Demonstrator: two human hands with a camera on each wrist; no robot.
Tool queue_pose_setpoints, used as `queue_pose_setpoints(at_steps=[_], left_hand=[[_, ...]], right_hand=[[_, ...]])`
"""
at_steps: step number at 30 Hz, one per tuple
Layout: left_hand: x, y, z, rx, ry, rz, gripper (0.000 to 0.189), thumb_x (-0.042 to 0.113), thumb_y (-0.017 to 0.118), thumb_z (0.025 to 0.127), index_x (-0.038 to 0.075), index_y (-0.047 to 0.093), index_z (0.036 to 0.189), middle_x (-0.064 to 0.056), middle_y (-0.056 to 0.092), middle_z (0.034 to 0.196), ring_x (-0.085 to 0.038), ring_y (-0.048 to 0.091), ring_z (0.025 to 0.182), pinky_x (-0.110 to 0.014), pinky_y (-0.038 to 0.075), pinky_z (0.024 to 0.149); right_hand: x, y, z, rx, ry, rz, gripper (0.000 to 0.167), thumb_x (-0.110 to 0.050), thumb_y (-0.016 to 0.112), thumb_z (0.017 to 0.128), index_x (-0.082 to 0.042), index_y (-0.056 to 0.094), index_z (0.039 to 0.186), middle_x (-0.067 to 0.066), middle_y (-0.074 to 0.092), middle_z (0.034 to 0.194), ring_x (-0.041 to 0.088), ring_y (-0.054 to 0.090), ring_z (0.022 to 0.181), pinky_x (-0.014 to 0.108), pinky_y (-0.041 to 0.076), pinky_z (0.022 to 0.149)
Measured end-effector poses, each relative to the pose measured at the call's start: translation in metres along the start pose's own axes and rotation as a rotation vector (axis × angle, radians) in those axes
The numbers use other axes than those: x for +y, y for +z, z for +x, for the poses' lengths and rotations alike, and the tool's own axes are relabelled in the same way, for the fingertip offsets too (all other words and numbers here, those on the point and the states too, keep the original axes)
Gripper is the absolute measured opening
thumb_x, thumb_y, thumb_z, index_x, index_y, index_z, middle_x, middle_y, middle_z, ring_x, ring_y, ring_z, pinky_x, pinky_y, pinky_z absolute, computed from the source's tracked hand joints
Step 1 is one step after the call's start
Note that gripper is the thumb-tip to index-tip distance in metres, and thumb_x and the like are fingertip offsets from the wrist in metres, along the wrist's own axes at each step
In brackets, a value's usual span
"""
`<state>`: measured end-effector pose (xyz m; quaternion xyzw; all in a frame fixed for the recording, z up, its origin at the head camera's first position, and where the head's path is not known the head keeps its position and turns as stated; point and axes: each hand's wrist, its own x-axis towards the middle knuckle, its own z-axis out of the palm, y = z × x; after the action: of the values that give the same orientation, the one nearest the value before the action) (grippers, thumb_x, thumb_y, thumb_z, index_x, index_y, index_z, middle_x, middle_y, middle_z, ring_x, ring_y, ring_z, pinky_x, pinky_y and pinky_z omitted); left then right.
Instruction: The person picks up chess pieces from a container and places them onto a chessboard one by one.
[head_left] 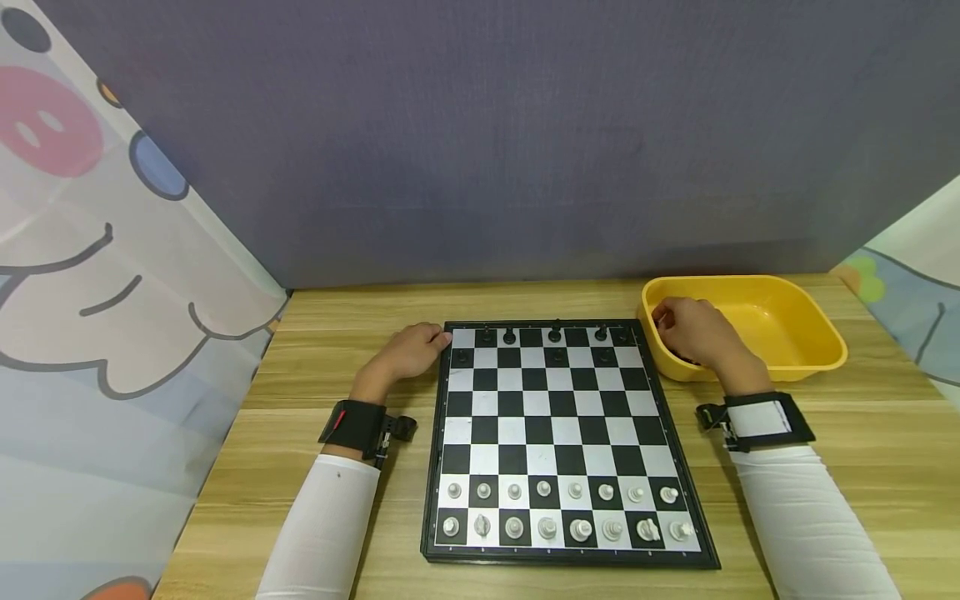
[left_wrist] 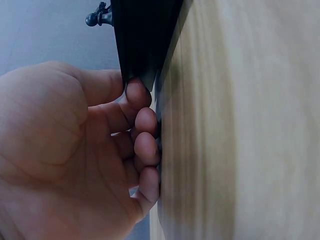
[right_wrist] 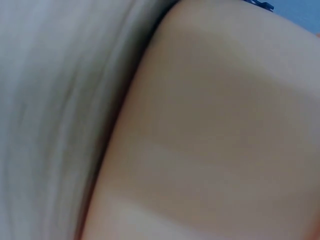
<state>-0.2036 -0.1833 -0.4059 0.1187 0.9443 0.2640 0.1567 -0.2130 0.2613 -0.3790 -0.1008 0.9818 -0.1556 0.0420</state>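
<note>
- Our left grip (head_left: 407,352) pinches the edge of the board (head_left: 551,429), which lies on the bench (head_left: 240,500).
- Our right grip (head_left: 697,333) is in the yellow tub (head_left: 787,325), just beside the board; we can't tell if it is pinching something.
- White pieces (head_left: 547,527) fill the two rows near us.
- Some black pieces (head_left: 554,335) stand in the two far rows.

- Your left hand (head_left: 408,350) and right hand (head_left: 696,330) are bare.
- You wear a white left sleeve (head_left: 318,529), with a tiny dark speck near its cuff.
- Your white right sleeve (head_left: 813,521) is creased crosswise.
- Your left wrist strap (head_left: 354,427) is black, with a small red mark (head_left: 340,419).
- Your black right wrist strap (head_left: 797,417) bears a white rectangular patch (head_left: 759,418).
- Each strap carries a small black fitting (head_left: 403,428).
</note>
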Motion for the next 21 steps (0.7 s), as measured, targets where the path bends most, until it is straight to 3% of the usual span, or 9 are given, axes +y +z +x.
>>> queue_pose_setpoints(at_steps=[3, 6, 11, 15, 21], left_hand=[[-0.0003, 0.0004, 0.0006, 0.003, 0.005, 0.004, 0.036, 0.034, 0.037, 0.112, 0.01, 0.06, 0.098, -0.016, 0.066, 0.111, -0.037, 0.06, 0.118, -0.061, 0.033, 0.113], [-0.0008, 0.0007, 0.0011, 0.003, 0.009, 0.005, 0.036, 0.034, 0.038, 0.112, 0.012, 0.055, 0.09, -0.01, 0.058, 0.092, -0.031, 0.058, 0.1, -0.057, 0.038, 0.105], [-0.0028, 0.0009, 0.0024, 0.003, 0.015, 0.007, 0.035, 0.034, 0.038, 0.112, 0.012, 0.054, 0.09, -0.009, 0.058, 0.092, -0.03, 0.058, 0.101, -0.054, 0.041, 0.101], [-0.0026, 0.0007, 0.002, 0.002, 0.017, 0.006, 0.036, 0.034, 0.038, 0.112, 0.012, 0.053, 0.088, -0.009, 0.056, 0.089, -0.03, 0.057, 0.096, -0.054, 0.041, 0.099], [-0.0033, 0.001, 0.0028, 0.005, 0.021, 0.011, 0.035, 0.033, 0.038, 0.112, 0.012, 0.054, 0.089, -0.01, 0.059, 0.093, -0.03, 0.059, 0.1, -0.055, 0.042, 0.101]], right_hand=[[-0.0009, -0.0016, -0.001, 0.02, 0.001, 0.025, 0.024, -0.012, 0.059, 0.094, 0.004, 0.066, 0.11, 0.017, 0.069, 0.091, 0.031, 0.061, 0.081, 0.045, 0.049, 0.074], [-0.0026, -0.0038, -0.0026, 0.032, 0.012, 0.056, 0.025, -0.015, 0.061, 0.096, 0.005, 0.064, 0.111, 0.02, 0.069, 0.095, 0.029, 0.062, 0.079, 0.037, 0.047, 0.069], [-0.0058, -0.0063, -0.0038, 0.037, 0.026, 0.109, 0.025, -0.011, 0.059, 0.097, 0.006, 0.064, 0.115, 0.022, 0.07, 0.099, 0.022, 0.064, 0.07, 0.031, 0.047, 0.062], [-0.0055, -0.0068, -0.003, 0.056, 0.015, 0.115, 0.025, -0.008, 0.06, 0.096, 0.005, 0.065, 0.117, 0.021, 0.071, 0.099, 0.024, 0.064, 0.073, 0.03, 0.046, 0.063], [-0.0035, -0.0071, -0.0027, 0.128, -0.005, 0.138, 0.024, -0.005, 0.064, 0.095, 0.006, 0.065, 0.116, 0.025, 0.068, 0.104, 0.036, 0.064, 0.088, 0.046, 0.052, 0.077]])
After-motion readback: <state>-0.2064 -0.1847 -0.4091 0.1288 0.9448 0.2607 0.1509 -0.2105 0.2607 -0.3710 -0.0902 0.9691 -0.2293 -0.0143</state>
